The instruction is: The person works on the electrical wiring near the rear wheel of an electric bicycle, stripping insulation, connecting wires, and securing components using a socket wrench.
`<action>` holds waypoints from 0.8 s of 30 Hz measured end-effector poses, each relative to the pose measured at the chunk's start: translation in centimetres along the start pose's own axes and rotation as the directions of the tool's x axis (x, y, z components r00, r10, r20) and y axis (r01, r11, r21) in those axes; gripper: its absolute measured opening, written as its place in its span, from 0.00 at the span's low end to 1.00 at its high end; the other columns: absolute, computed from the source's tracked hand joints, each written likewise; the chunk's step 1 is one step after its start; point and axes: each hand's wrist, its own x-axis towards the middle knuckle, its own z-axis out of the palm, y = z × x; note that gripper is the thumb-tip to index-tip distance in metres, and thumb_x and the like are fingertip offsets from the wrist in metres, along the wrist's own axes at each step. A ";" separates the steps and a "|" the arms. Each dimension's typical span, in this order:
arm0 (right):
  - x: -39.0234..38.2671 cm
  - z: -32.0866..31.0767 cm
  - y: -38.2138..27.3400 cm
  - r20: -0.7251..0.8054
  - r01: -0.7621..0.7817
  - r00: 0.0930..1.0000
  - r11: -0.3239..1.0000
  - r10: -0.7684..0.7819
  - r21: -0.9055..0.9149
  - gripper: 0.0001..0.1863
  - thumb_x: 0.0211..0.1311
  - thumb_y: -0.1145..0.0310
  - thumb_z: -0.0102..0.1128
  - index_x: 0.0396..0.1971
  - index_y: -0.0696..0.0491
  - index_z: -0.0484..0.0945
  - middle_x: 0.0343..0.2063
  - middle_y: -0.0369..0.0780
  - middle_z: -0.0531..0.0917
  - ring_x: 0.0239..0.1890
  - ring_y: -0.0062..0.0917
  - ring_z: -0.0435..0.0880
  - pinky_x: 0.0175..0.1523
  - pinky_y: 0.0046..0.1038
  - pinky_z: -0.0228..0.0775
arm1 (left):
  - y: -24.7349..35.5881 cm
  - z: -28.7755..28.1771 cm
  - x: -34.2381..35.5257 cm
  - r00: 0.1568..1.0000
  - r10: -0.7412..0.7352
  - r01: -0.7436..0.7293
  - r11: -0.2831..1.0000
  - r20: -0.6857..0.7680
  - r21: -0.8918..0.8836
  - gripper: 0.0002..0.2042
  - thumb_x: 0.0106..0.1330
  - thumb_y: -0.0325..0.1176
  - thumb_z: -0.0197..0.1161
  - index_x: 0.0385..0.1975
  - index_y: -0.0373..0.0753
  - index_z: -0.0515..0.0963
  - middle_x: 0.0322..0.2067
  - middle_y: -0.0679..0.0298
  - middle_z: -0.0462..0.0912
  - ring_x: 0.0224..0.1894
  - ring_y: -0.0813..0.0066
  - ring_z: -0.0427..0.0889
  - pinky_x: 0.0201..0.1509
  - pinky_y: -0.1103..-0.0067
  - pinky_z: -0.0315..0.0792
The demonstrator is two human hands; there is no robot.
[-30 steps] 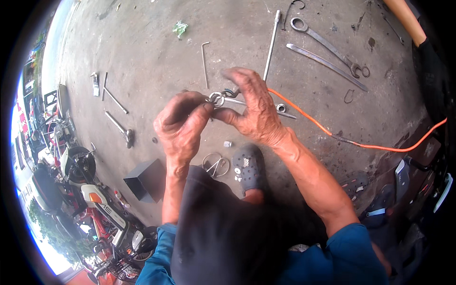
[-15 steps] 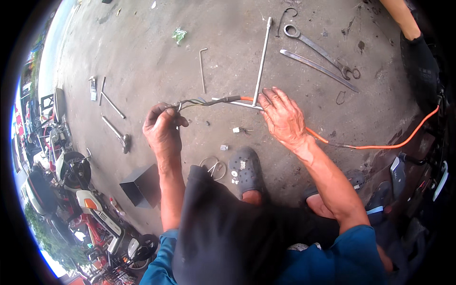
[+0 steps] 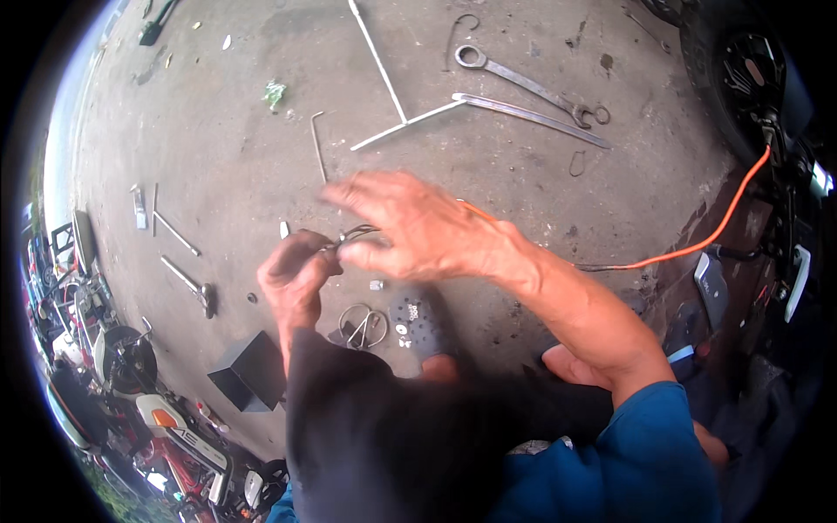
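Observation:
My left hand (image 3: 301,268) is closed, pinching the end of a bundle of thin dark wires (image 3: 359,230). My right hand (image 3: 427,228) reaches across in front of me, slightly blurred. Its fingers are stretched out over the wires and its thumb is close to the left fingertips; the palm side is hidden. From beneath the right forearm runs an orange cable (image 3: 731,209) with a dark joined section, leading to the dark vehicle on the right. Beyond the hands, a T-handle wrench (image 3: 406,123) lies on the ground, its crossbar's end at a flat metal bar (image 3: 532,119).
Farther off lies a large combination wrench (image 3: 521,78). An L-shaped rod (image 3: 317,146) lies nearer the hands, and a ratchet (image 3: 190,286) at left. A black box (image 3: 248,370), a wire coil (image 3: 364,328) and parked motorbikes (image 3: 179,436) are on the left; a tyre (image 3: 719,78) is at right.
My right hand has moved left along the wires toward my left hand. The T-handle wrench, formerly beside my right hand, now lies farther away and turned. The whole view has shifted.

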 end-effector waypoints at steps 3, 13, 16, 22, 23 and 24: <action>-0.5 2.2 -0.3 -0.055 0.114 0.992 0.992 -0.111 0.061 0.27 0.55 0.62 0.63 0.54 0.56 0.70 0.43 0.46 0.79 0.47 0.39 0.78 0.52 0.38 0.70 | 2.1 -0.2 0.1 0.979 0.201 -0.197 0.974 0.032 -0.109 0.04 0.50 0.16 0.57 0.26 0.29 0.77 0.25 0.59 0.78 0.29 0.74 0.76 0.33 0.80 0.70; 1.6 0.9 -3.7 -0.205 0.095 0.978 0.946 -0.030 0.311 0.11 0.52 0.69 0.54 0.33 0.59 0.76 0.29 0.45 0.79 0.36 0.42 0.80 0.43 0.38 0.72 | 6.7 -1.3 0.0 0.922 0.380 -0.341 0.884 0.066 -0.320 0.08 0.55 0.28 0.63 0.29 0.32 0.73 0.23 0.58 0.73 0.20 0.74 0.71 0.20 0.82 0.65; 0.9 0.4 -4.4 -0.114 0.008 0.993 0.916 0.041 0.400 0.11 0.51 0.70 0.51 0.33 0.60 0.76 0.28 0.47 0.80 0.34 0.45 0.79 0.43 0.38 0.72 | 7.0 -0.7 0.4 0.904 0.427 -0.396 0.854 0.018 -0.336 0.08 0.56 0.29 0.62 0.29 0.33 0.71 0.21 0.59 0.70 0.16 0.74 0.68 0.13 0.81 0.62; 1.4 -0.4 -4.7 0.051 -0.097 0.995 0.665 0.087 0.740 0.14 0.54 0.68 0.50 0.38 0.60 0.76 0.26 0.47 0.81 0.29 0.36 0.81 0.39 0.32 0.73 | 7.3 -0.6 0.1 0.927 0.374 -0.287 0.728 0.010 -0.623 0.08 0.57 0.30 0.60 0.31 0.34 0.69 0.21 0.61 0.68 0.19 0.73 0.68 0.13 0.80 0.64; 1.5 -1.1 -4.4 0.141 -0.169 0.986 0.615 0.095 0.770 0.15 0.58 0.69 0.50 0.41 0.60 0.76 0.26 0.42 0.81 0.30 0.28 0.79 0.38 0.28 0.71 | 7.4 0.2 0.3 0.933 0.359 -0.265 0.674 -0.008 -0.690 0.08 0.57 0.30 0.59 0.31 0.34 0.69 0.22 0.61 0.68 0.20 0.73 0.68 0.13 0.80 0.64; 1.2 -1.7 -3.9 0.231 -0.243 0.968 0.568 0.095 0.786 0.15 0.61 0.69 0.49 0.45 0.59 0.76 0.26 0.37 0.80 0.31 0.19 0.77 0.36 0.24 0.69 | 7.3 1.0 0.6 0.921 0.389 -0.260 0.663 0.026 -0.703 0.08 0.57 0.29 0.59 0.31 0.34 0.70 0.22 0.60 0.68 0.19 0.73 0.67 0.13 0.79 0.66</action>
